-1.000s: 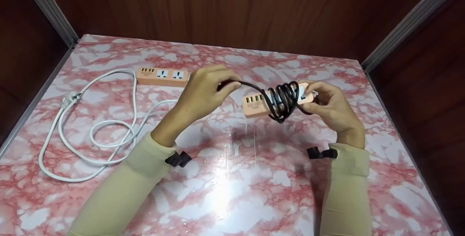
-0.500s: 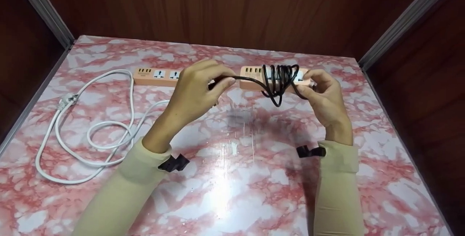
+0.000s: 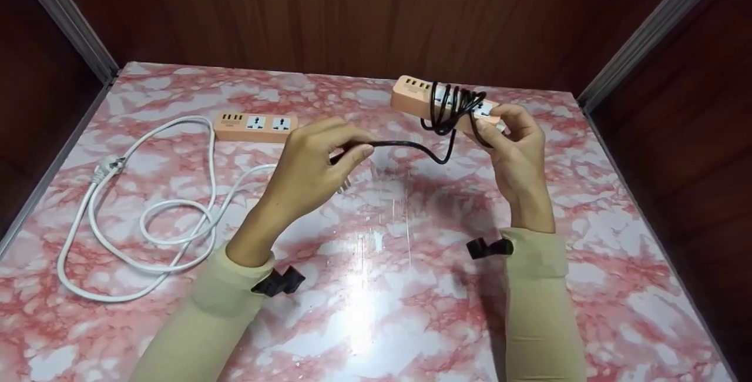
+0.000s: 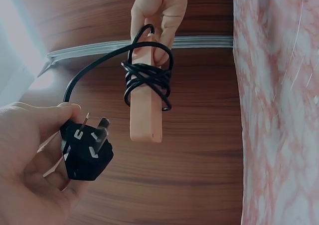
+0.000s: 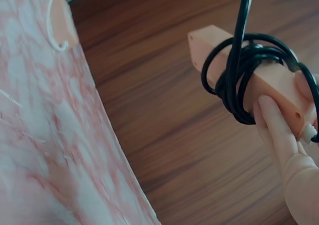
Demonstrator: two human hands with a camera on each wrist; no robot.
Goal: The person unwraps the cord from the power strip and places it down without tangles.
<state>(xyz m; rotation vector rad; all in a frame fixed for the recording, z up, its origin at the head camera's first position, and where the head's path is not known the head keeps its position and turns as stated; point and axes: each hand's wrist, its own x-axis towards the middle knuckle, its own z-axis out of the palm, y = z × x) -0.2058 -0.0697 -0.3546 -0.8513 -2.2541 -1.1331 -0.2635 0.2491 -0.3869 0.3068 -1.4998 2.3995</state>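
Observation:
My right hand (image 3: 520, 153) grips one end of an orange power strip (image 3: 411, 103), held up off the table and tilted. Several turns of black cord (image 3: 449, 117) wrap around the strip's middle. From those turns a loose length runs left to my left hand (image 3: 320, 164), which pinches it between thumb and fingers. In the left wrist view, a black three-pin plug (image 4: 85, 152) at the cord's end sits by the left palm, its prongs pointing outward. The right wrist view shows fingers (image 5: 276, 125) along the strip's underside, near where the cord enters.
A second orange power strip (image 3: 252, 129) lies on the table at the back left. Its white cord (image 3: 158, 205) spreads in loose loops, ending in a white plug (image 3: 108, 167). Brown wood-grain walls (image 3: 329, 12) stand behind and beside the marbled table (image 3: 411, 311).
My right hand has lifted the wrapped power strip up and away, turning it. One turn of cord has come off its side, lengthening the loose stretch. My left hand has shifted slightly down and left.

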